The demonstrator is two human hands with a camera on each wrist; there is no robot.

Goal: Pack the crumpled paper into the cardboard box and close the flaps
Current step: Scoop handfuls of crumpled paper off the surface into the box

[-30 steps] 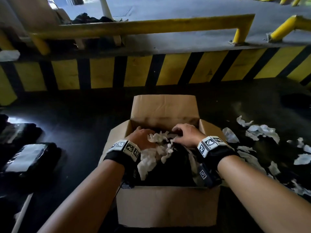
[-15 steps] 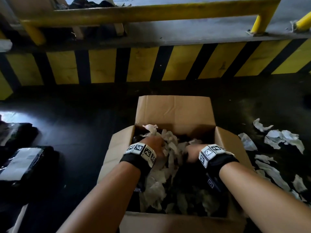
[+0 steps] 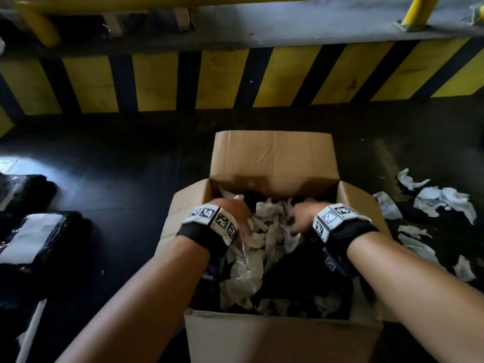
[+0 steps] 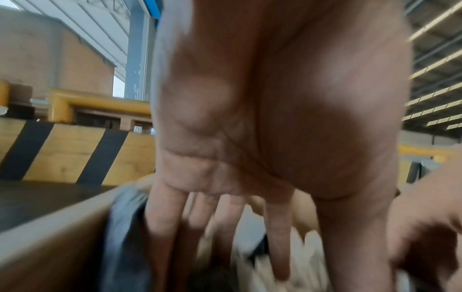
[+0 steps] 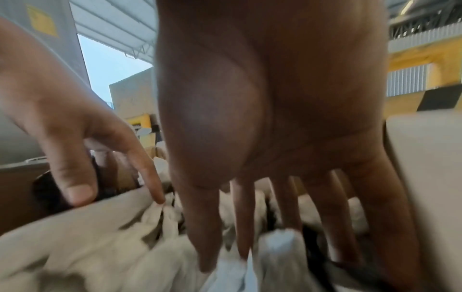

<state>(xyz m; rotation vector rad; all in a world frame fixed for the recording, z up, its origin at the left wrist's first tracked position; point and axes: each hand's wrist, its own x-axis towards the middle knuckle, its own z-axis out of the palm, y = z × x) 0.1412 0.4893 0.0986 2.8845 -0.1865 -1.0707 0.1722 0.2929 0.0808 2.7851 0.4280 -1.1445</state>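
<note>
An open cardboard box [image 3: 272, 155] sits on the dark floor with its flaps standing out. Crumpled white paper [image 3: 264, 231] lies piled inside over dark contents. Both hands are down in the box. My left hand [image 3: 235, 213] has straight, spread fingers [image 4: 277, 243] pushing into the paper beside the left wall [image 4: 50, 247]. My right hand [image 3: 301, 218] also points straight fingers [image 5: 207, 237] down onto the paper [image 5: 100, 247]. Neither hand grips anything.
More crumpled paper scraps [image 3: 442, 200] lie scattered on the floor right of the box. Black wrapped packages [image 3: 39, 237] sit at the left. A yellow and black striped kerb [image 3: 235, 77] with yellow railing runs behind the box.
Both hands have drawn back from the far side of the box towards its middle and gone deeper into the paper. The head view has tipped down and closer.
</note>
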